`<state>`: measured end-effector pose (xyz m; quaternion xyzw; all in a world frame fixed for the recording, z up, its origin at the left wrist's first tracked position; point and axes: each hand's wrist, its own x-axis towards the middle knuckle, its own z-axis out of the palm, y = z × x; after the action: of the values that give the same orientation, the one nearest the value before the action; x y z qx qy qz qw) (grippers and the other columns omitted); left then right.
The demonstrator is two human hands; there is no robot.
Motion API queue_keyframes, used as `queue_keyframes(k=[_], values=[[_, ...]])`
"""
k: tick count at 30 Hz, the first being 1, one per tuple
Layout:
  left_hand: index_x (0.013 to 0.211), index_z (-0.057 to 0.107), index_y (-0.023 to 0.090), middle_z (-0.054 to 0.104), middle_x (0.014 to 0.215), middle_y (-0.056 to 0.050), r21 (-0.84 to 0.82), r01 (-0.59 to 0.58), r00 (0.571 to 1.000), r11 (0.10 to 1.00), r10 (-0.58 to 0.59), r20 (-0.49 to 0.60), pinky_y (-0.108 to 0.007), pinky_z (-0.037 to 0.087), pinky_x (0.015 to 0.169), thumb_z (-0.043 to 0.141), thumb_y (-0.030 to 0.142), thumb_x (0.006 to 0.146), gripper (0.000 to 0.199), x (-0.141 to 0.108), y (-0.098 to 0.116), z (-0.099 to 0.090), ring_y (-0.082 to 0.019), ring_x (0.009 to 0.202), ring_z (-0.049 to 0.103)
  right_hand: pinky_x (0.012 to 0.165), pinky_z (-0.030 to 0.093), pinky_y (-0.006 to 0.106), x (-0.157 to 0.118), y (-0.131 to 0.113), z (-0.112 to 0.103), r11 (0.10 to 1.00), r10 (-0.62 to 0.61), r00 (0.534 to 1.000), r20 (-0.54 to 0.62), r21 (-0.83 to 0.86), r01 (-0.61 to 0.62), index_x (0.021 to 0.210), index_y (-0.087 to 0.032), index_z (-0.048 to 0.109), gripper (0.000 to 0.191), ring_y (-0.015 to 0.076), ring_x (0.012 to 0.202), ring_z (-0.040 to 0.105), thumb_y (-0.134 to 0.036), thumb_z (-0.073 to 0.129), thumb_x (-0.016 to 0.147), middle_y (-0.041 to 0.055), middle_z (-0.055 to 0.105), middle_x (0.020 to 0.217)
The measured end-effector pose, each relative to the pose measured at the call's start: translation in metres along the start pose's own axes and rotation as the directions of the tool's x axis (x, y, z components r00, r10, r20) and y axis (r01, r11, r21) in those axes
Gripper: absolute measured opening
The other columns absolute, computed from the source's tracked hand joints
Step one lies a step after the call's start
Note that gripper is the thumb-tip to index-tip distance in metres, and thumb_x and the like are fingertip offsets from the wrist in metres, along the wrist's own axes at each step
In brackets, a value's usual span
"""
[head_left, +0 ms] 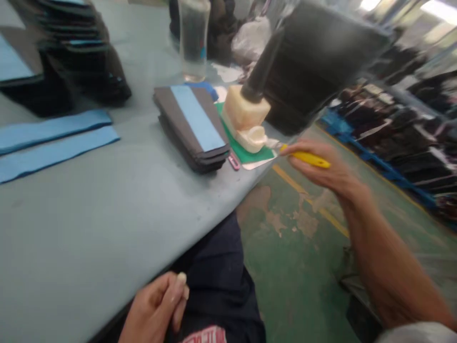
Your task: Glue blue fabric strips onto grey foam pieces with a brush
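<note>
My right hand (314, 164) grips a brush (309, 158) by its yellow handle, out past the table edge. Its whitish head touches or lies just beside a small cream-coloured dish (254, 138). That dish sits on a green mat (246, 147), against a cream block (245, 107) with a dark upright part above it. Near my lap, below the table edge, my left hand (155, 307) is closed, its thumb against curled fingers, and nothing shows in it. Left of the dish lies a stack of dark grey fabric pieces (194, 124) with a light-blue stripe on top.
Two light-blue strips (53, 140) lie on the table (107, 228) at left. Taller dark stacks (74, 57) stand behind them. A clear bottle (193, 40) is at the back. A small pink object (233, 161) lies near the mat. Right of the green floor are racks of dark goods (396, 138).
</note>
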<state>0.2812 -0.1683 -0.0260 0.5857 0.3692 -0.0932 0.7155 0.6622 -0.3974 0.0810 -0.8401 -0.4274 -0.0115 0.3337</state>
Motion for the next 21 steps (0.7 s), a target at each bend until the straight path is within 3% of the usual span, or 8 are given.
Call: queue_keyframes(k=[2,4,7,11,13,15,18,21], values=[[0.064,0.063,0.020,0.046,0.043,0.004,-0.323,0.003,0.998,0.946,0.016,0.057,-0.022,0.038,0.047,0.076,0.083,0.080,0.066,-0.008,0.014,0.005,-0.009,0.044,0.038,0.055,0.037,0.030,-0.021,-0.015,-0.002,0.991,0.114,0.984,-0.137,-0.057,-0.123,0.100,-0.025,0.086,0.017,0.0111,0.060,0.057,-0.023,0.074,0.087,0.0017,0.075,0.085],[0.068,0.066,0.019,0.048,0.044,0.005,-0.427,0.022,0.999,0.904,0.001,0.054,-0.021,0.040,0.047,0.079,0.082,0.078,0.065,-0.015,0.024,0.006,-0.009,0.043,0.042,0.055,0.037,0.033,-0.042,-0.034,0.003,0.954,0.262,0.895,-0.362,-0.043,-0.296,0.105,-0.032,0.087,0.025,0.0125,0.058,0.056,-0.018,0.073,0.090,-0.0012,0.070,0.075],[0.077,0.072,0.019,0.059,0.055,0.003,-0.504,0.020,0.999,0.863,0.006,0.050,-0.021,0.049,0.052,0.085,0.075,0.076,0.058,-0.025,0.028,0.002,-0.011,0.050,0.054,0.057,0.040,0.038,-0.074,-0.076,0.027,0.981,0.194,0.837,-0.511,0.106,-0.162,0.100,-0.038,0.087,0.016,0.0156,0.056,0.056,-0.027,0.078,0.092,-0.0016,0.065,0.071],[0.089,0.079,0.020,0.073,0.073,-0.001,-0.546,-0.049,0.991,0.836,0.108,0.077,-0.020,0.056,0.062,0.088,0.068,0.080,0.050,-0.034,0.024,0.002,-0.011,0.063,0.065,0.054,0.046,0.035,-0.111,-0.142,0.074,0.956,0.174,0.848,-0.501,0.292,-0.023,0.114,-0.033,0.083,0.021,0.0165,0.060,0.061,-0.044,0.069,0.104,0.0017,0.071,0.082],[0.097,0.081,0.021,0.078,0.083,-0.003,-0.509,-0.085,0.972,0.856,0.183,0.144,-0.021,0.060,0.068,0.082,0.067,0.087,0.047,-0.034,0.026,0.009,-0.013,0.071,0.071,0.053,0.053,0.030,-0.126,-0.171,0.096,0.937,0.134,0.842,-0.523,0.344,0.065,0.117,-0.028,0.080,0.021,0.0153,0.063,0.068,-0.042,0.067,0.107,0.0008,0.075,0.081],[0.107,0.082,0.022,0.081,0.094,-0.006,-0.422,-0.134,0.935,0.897,0.256,0.245,-0.024,0.063,0.076,0.073,0.066,0.094,0.046,-0.034,0.032,0.021,-0.018,0.083,0.076,0.065,0.062,0.028,-0.139,-0.193,0.114,0.896,0.220,0.857,-0.466,0.445,0.012,0.123,-0.029,0.073,0.020,0.0131,0.070,0.073,-0.038,0.060,0.112,-0.0003,0.080,0.091],[0.118,0.081,0.025,0.083,0.110,-0.008,-0.201,-0.295,0.861,0.934,0.351,0.369,-0.030,0.065,0.090,0.067,0.060,0.100,0.042,-0.035,0.043,0.044,-0.023,0.099,0.078,0.074,0.067,0.029,-0.155,-0.210,0.133,0.773,0.381,0.821,-0.425,0.634,-0.029,0.123,-0.029,0.066,0.021,0.0134,0.079,0.078,-0.043,0.053,0.115,-0.0007,0.081,0.095],[0.127,0.079,0.028,0.082,0.123,-0.007,0.056,-0.555,0.758,0.830,0.477,0.445,-0.037,0.063,0.105,0.059,0.049,0.104,0.037,-0.039,0.042,0.060,-0.027,0.114,0.076,0.072,0.067,0.028,-0.167,-0.211,0.142,0.644,0.504,0.788,-0.353,0.762,-0.071,0.123,-0.029,0.060,0.022,0.0143,0.083,0.081,-0.046,0.048,0.116,-0.0002,0.083,0.098]])
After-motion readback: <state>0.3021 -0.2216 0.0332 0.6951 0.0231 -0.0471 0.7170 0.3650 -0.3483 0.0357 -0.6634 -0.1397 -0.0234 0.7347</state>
